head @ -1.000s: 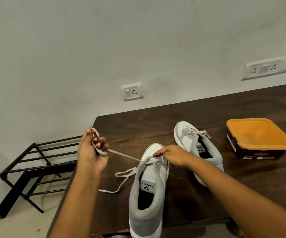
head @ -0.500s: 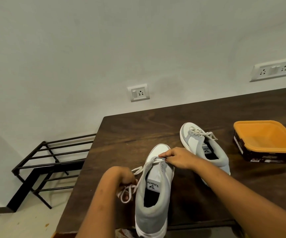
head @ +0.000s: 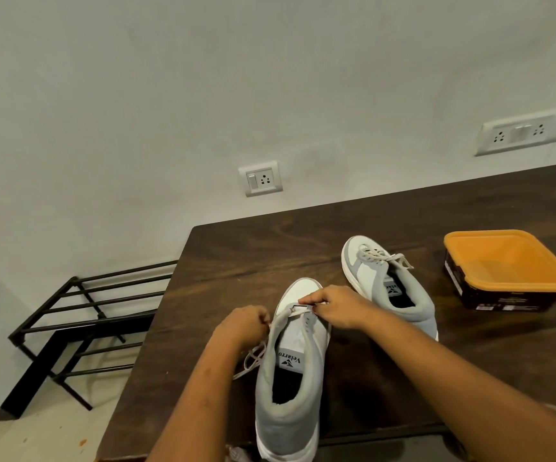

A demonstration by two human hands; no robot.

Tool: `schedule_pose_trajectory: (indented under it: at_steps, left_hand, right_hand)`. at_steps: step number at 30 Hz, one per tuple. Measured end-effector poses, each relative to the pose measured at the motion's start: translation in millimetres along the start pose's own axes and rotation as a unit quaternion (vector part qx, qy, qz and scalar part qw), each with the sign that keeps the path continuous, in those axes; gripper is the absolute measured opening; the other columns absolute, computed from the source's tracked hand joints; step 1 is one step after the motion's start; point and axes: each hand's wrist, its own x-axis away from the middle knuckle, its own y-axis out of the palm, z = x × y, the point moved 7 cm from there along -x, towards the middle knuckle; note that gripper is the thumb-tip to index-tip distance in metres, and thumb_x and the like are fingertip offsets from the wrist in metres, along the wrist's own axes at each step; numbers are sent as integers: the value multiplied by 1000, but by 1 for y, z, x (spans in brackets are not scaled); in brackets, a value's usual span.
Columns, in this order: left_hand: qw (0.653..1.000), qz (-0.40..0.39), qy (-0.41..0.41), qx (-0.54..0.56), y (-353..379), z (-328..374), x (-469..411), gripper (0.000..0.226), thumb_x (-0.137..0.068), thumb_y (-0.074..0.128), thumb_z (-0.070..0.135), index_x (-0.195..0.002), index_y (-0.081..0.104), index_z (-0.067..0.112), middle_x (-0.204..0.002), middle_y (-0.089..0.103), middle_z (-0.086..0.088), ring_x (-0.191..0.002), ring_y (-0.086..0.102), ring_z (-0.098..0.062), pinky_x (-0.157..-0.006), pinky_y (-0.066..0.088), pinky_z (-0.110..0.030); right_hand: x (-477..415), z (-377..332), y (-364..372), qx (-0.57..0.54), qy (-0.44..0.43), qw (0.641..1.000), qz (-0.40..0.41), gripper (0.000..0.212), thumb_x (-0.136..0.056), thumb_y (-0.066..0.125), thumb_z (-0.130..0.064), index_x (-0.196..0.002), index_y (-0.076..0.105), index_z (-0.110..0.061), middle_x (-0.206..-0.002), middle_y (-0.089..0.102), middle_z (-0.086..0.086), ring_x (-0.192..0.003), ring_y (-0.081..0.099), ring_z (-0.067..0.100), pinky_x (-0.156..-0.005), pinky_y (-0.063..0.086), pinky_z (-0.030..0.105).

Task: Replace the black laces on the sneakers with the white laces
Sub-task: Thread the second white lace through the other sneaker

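A grey and white sneaker (head: 291,368) stands at the near table edge, toe pointing away. A white lace (head: 253,356) runs across its lowest eyelets and hangs in loose loops off its left side. My left hand (head: 243,323) is closed on the lace at the shoe's left edge. My right hand (head: 336,306) pinches the lace at the front eyelets. A second sneaker (head: 386,281), laced in white, lies behind and to the right. No black laces are visible.
An orange tub with dark sides (head: 506,271) sits on the dark wooden table (head: 253,261) at the right. A black metal rack (head: 80,315) stands on the floor to the left. Wall sockets (head: 261,178) are behind the table.
My left hand came in from the far left, where it held the lace taut, to the shoe's left side; the lace now hangs slack. My right hand stayed at the front eyelets.
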Motion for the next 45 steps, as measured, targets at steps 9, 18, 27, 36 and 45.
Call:
schedule_pose_trajectory:
  at_steps: [9, 18, 27, 36, 45]
  left_hand:
    - [865, 21, -12, 500, -32, 4, 21, 13, -99, 42, 12, -87, 45, 11, -59, 60, -2, -52, 55, -13, -54, 49, -27]
    - [541, 78, 197, 814, -89, 53, 57, 34, -93, 39, -5, -115, 61, 10, -106, 71, -1, -99, 68, -18, -75, 58, -30]
    - [806, 291, 10, 516, -89, 3, 49, 45, -95, 34, -6, -91, 63, 27, -107, 67, 1, -52, 53, -4, -44, 41, -17]
    - [871, 178, -121, 441, -54, -12, 35, 24, -95, 33, -6, -91, 54, 5, -82, 62, -14, -51, 45, -14, -40, 37, -20]
    - [571, 207, -9, 794, -63, 64, 49, 32, -96, 28, -7, -82, 50, 12, -70, 44, -4, -38, 33, -4, -32, 26, -14]
  right_hand:
    - [9, -7, -1, 28, -3, 1000, 6, 40, -94, 44, -21, -127, 59, -37, -140, 52, -8, -128, 48, 16, -108, 39, 33]
    - [52, -99, 1, -315, -99, 936, -120, 18, -93, 56, -39, -93, 66, -25, -80, 67, -13, -73, 59, 3, -59, 48, 16]
    - [75, -54, -45, -328, -86, 936, -95, 28, -99, 47, -30, -80, 63, -17, -52, 44, -9, -48, 41, 5, -51, 37, 16]
    - [55, -39, -40, -158, -72, 984, 46, 16, -94, 59, -18, -79, 65, -14, -74, 66, 0, -56, 56, 0, -61, 48, 16]
    - [61, -96, 14, -249, -168, 951, -67, 23, -87, 55, 2, -71, 61, -12, -72, 61, 3, -66, 55, 6, -67, 42, 23]
